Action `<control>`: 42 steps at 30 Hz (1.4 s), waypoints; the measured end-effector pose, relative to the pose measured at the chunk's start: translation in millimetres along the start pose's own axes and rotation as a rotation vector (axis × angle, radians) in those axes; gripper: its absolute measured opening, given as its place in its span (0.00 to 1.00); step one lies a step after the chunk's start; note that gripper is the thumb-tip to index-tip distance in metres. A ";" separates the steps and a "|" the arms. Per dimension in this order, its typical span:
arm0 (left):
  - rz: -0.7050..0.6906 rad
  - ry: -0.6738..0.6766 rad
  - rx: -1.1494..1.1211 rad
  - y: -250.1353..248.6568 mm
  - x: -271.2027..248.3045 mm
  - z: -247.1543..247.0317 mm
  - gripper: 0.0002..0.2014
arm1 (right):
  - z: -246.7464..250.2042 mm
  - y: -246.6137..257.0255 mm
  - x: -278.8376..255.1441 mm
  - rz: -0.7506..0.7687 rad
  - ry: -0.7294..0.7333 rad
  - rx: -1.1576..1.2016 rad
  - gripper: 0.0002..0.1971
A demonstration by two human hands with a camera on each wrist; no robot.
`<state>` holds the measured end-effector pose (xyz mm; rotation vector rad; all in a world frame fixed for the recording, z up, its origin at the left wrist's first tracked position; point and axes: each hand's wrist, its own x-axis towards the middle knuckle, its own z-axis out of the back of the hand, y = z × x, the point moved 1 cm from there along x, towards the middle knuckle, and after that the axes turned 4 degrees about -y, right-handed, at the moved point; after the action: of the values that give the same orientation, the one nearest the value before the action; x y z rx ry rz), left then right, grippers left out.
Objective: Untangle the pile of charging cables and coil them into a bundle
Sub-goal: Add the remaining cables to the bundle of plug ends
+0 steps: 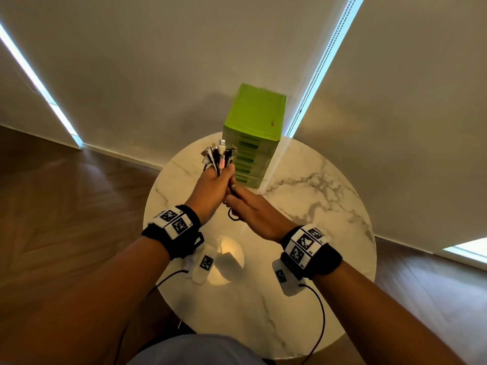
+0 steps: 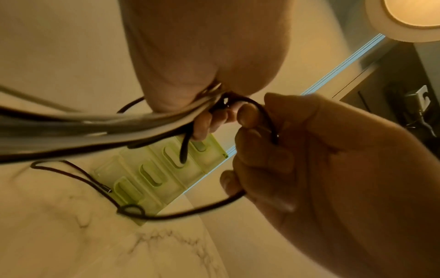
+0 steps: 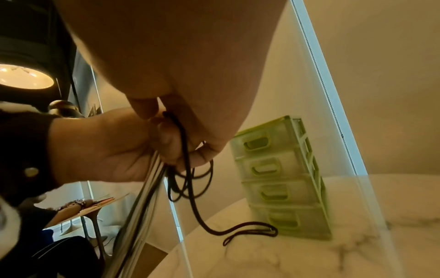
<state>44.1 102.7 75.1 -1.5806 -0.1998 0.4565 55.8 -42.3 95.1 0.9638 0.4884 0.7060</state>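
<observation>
**Wrapping the black lead round the gathered cables**

Left hand point(image 1: 210, 189) is clenching the cable bundle point(image 2: 71, 129) in a fist above the worktop point(image 1: 316, 206), plug ends point(image 1: 218, 154) fanning out of the top. Right hand point(image 1: 253, 212) is pinching the black cable point(image 2: 266, 114) just beside the left fist, fingers point(image 2: 247, 114) curled round a small loop. Its tail is trailing down onto the marble, with a loose kink lying near the green drawer unit point(image 1: 253, 133).

Judgement, for a clean wrap:
- Be keeping the left grip tight so the plugs are not slipping out of line.
- Be feeding the black lead under light tension, each turn touching the last.
- Be shaking out that tail kink before it is reaching the wrap, or it is likely snagging.
</observation>
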 end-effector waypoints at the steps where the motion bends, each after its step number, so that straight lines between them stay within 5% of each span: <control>1: 0.001 -0.010 -0.015 -0.7 1.5 2.3 0.18 | -1.4 -4.0 -3.4 -0.032 0.001 0.022 0.09; 6: -0.036 -0.065 -0.188 -20.7 12.2 21.1 0.13 | -6.0 -52.3 -30.3 -0.150 0.087 -0.046 0.25; 13: -0.185 -0.178 -0.229 -50.8 30.4 65.1 0.12 | 5.3 -129.3 -68.2 -0.382 0.050 -0.279 0.15; 20: -0.217 0.094 0.215 -10.3 -5.4 32.3 0.09 | 20.8 -64.1 -12.3 -0.247 -0.222 -0.295 0.21; 24: -0.054 0.108 0.168 -1.4 -17.2 17.5 0.24 | 14.3 -22.8 3.7 -0.085 -0.148 -0.193 0.18; 27: 0.022 0.151 0.130 -1.4 -20.3 13.0 0.21 | 10.3 -7.1 1.4 -0.013 -0.072 -0.150 0.14; 31: -0.052 0.116 0.103 -4.8 -25.3 -1.8 0.13 | 14.6 -6.4 -17.5 -0.111 0.010 -0.217 0.16; 37: -0.129 0.239 0.093 -11.1 -37.0 -59.7 0.13 | 37.3 -28.0 -78.8 -0.213 -0.248 -0.236 0.12; 42: -0.063 0.368 -0.009 -16.2 -60.8 -120.2 0.15 | 58.2 -57.2 -152.2 -0.355 -0.494 -0.253 0.10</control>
<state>40.4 -30.3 101.6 -1.6326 0.0298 0.1105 9.0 -208.2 84.6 0.7514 0.1209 0.1877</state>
